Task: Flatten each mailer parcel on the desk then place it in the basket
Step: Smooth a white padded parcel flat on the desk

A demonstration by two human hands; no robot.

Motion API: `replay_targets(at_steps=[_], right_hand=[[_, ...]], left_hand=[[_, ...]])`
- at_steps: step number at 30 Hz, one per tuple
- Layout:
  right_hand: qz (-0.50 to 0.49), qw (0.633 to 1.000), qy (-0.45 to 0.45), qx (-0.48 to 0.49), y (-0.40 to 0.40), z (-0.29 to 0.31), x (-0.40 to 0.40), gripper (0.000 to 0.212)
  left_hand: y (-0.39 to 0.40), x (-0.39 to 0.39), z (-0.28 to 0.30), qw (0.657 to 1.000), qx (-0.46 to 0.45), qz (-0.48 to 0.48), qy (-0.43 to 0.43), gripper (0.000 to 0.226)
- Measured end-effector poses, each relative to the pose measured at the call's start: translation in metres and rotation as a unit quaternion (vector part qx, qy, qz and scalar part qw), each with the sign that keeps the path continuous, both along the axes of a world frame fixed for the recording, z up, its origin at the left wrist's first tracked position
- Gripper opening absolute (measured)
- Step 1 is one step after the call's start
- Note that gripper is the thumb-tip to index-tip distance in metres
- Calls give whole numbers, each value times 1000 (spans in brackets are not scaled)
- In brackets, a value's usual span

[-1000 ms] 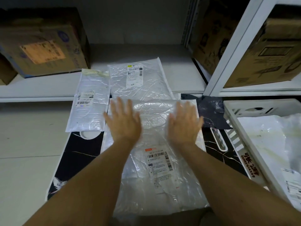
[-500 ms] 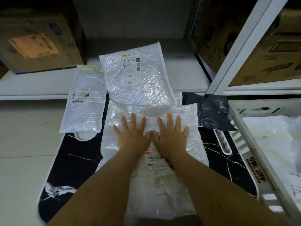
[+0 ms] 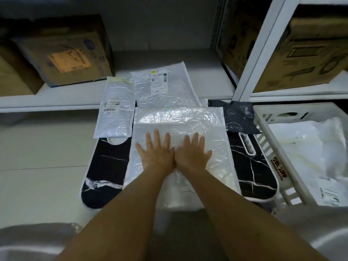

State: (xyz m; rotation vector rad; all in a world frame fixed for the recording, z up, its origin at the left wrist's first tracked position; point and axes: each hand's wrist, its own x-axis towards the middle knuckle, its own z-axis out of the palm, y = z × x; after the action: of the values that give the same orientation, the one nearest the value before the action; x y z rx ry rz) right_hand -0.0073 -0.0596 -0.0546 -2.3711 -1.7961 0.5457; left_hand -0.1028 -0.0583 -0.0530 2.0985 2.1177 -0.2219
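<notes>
Two hands flat on a mailer

The left hand [image 3: 157,154] and right hand [image 3: 193,154] press side by side, fingers straight, on a large crinkled white plastic mailer parcel [image 3: 180,117] lying across a black marble-patterned desk [image 3: 109,166]; a white slatted plastic basket [image 3: 267,147] stands at right.

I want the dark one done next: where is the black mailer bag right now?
In the head view the black mailer bag lies crumpled at the desk's far right, between the large white mailer under both hands and the white basket.
</notes>
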Motion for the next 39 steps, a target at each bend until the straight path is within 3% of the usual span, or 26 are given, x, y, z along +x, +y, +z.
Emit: replay_targets(at_steps=[11,17,26,30,32,35,39], right_hand=[[16,999,-28,35,-84,-6,-8,54],[36,996,-77,22,-112,-45,-3,58],[76,989,-129,6,-103,-39,4,59],[95,979,-163,77,-76,-21,4,42],[91,979,-155,97,-56,-17,5,40],[122,983,-114,75,-45,-32,10,50],[143,986,-82,27,-51,-52,18,55]], left_hand=[[-82,-9,-9,998,-33,26,-47,56],[-102,-13,-41,993,-23,31,-112,57],[-98,-13,-47,998,19,19,-59,57],[-77,-10,-28,994,106,-3,-37,38],[-59,-7,-19,993,113,-2,-20,42],[-46,-9,-26,996,77,-51,19,61],[-42,-17,-52,996,-6,-69,-62,57]])
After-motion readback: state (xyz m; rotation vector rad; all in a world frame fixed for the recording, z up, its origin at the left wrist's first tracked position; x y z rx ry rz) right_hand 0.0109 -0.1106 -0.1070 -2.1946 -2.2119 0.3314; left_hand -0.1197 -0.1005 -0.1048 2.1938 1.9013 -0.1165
